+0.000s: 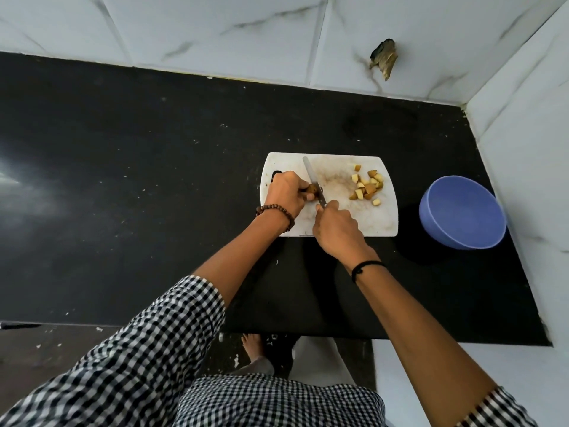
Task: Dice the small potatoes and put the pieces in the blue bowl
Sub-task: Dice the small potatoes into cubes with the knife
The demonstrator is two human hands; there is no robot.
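— Where is the potato [311,189]?
— On the cutting board [338,223]. The left hand [284,192] pinches it; the right hand [335,228] grips the knife [312,180]. The cut pieces [368,186] lie on the board, and the blue bowl [462,211] stands beside it.

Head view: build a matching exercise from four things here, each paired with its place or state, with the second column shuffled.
Things:
1. knife
2. diced pieces
3. blue bowl
4. small potato

Places:
A. on the counter, right of the cutting board
B. gripped by the right hand
C. held by the left hand
D. piled on the cutting board's right part

Pairs: 1-B, 2-D, 3-A, 4-C
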